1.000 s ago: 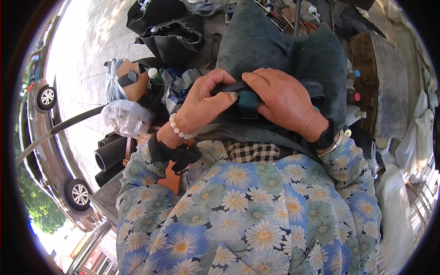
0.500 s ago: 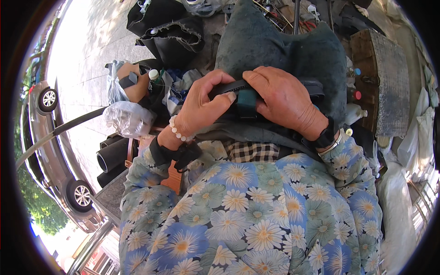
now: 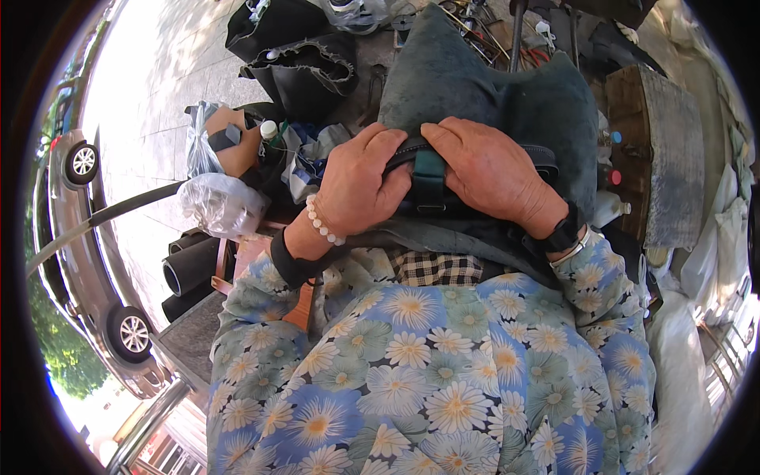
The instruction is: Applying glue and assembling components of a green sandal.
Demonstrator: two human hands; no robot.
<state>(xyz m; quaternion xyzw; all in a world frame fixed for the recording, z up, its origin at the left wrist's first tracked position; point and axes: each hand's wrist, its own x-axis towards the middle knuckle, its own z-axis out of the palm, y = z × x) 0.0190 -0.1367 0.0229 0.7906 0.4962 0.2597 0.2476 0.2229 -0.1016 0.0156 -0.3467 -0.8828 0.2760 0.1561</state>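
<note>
Over my lap, on a dark green cloth [image 3: 546, 103], both hands hold a black strap [image 3: 541, 158] with pale stitching along its edge. My left hand [image 3: 366, 180] is closed on its left part, fingers curled and thumb below. From the other side my right hand [image 3: 495, 174] grips it, thumb and fingers bent over the edge. Between the hands a wide dark green band [image 3: 429, 178] hangs down from the strap, with a thin metal bar at its lower end. Whatever lies beneath my palms is hidden.
A worn wooden box [image 3: 673, 150] stands at the right, with small bottles beside it. Black sheet material [image 3: 309, 71] lies at the far left. Plastic bags [image 3: 222, 204] and black rolls [image 3: 190, 265] are nearer left. Tools [image 3: 483, 32] lie beyond the cloth. A parked car [image 3: 95, 261] is farther left.
My left hand has moved slightly right and turned, its fingers now curled closer round the strap near the green band. More of the green band shows. My right hand has barely moved.
</note>
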